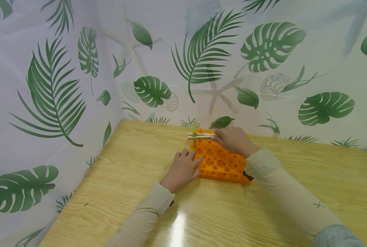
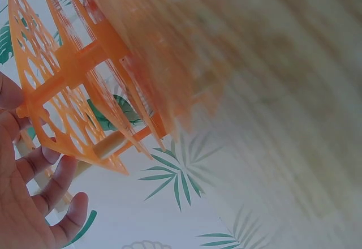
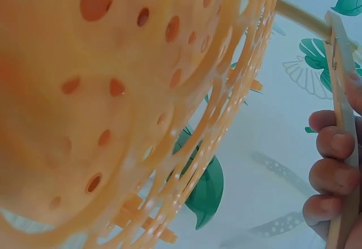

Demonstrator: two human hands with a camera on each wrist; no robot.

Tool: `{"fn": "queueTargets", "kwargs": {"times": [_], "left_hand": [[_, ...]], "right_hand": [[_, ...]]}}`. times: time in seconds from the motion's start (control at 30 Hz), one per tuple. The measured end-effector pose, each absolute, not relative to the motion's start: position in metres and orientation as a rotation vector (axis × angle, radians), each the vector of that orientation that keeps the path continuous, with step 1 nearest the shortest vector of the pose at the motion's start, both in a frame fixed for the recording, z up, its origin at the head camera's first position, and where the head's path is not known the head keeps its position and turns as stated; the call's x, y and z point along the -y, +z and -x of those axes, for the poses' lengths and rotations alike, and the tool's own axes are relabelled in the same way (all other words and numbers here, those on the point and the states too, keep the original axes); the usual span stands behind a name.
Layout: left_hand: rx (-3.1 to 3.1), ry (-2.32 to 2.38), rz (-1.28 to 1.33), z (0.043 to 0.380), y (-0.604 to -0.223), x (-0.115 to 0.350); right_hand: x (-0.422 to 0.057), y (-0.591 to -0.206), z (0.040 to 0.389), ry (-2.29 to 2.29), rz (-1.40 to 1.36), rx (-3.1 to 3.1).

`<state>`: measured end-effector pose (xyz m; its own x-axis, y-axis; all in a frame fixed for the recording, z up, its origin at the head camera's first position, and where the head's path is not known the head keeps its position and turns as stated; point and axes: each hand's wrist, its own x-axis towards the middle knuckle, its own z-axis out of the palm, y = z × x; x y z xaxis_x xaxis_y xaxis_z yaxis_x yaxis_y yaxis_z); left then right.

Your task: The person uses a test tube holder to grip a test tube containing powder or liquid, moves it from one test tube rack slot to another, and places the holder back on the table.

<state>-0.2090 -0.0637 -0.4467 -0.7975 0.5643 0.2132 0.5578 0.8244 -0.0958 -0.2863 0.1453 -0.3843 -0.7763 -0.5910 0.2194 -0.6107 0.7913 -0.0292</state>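
Observation:
My right hand [image 1: 234,140] grips a wooden test tube clamp [image 1: 202,136] by its handle, with fingers wrapped around it in the right wrist view. Between the clamp's wooden arms stands a slim test tube [image 1: 194,141], yellowish, at the back left corner of an orange test tube rack [image 1: 220,174]. Seen from the left wrist, the tube [image 2: 107,145] runs between the rack's plates. My left hand [image 1: 183,169] holds the rack's near left side between thumb and forefinger. The other left fingers [image 2: 75,215] are spread beside it.
The rack has round holes of several sizes and stands on a wood-grain table [image 1: 134,161]. Behind and to the left hangs a white curtain [image 1: 158,61] printed with green leaves. Light glares on the table's front part.

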Motion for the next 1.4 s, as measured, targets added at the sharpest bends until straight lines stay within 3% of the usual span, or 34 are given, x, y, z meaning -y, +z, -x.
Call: {"fn": "queueTargets", "kwargs": {"times": [1.4], "left_hand": [[2.718, 0.005, 0.866, 0.209, -0.448, 0.063]], "right_hand": [[-0.170, -0.350, 0.284, 0.125, -0.864, 2.780]]}}
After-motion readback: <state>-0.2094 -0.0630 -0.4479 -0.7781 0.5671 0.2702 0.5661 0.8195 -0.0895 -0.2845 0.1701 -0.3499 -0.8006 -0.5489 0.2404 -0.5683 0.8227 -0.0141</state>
